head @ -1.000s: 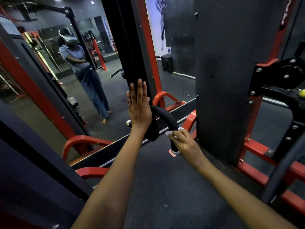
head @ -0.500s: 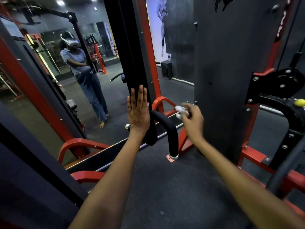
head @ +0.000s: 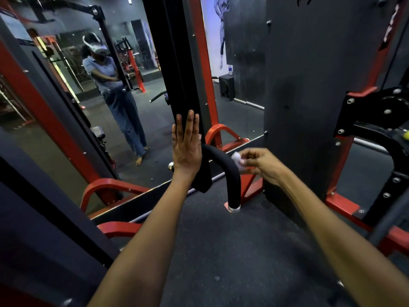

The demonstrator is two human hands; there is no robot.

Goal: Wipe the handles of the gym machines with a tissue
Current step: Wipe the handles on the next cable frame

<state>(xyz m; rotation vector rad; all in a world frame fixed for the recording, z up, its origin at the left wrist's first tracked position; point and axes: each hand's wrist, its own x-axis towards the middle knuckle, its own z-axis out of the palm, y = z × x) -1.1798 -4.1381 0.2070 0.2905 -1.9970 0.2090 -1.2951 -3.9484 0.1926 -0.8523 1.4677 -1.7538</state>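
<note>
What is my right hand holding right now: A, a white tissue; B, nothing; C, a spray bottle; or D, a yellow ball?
A: the right hand pinches a crumpled white tissue beside the curved black handle.

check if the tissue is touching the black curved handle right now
Cannot tell. In the head view the tissue, pinched in the right hand, sits right at the edge of the black curved handle, but motion blur hides any contact or gap.
</note>
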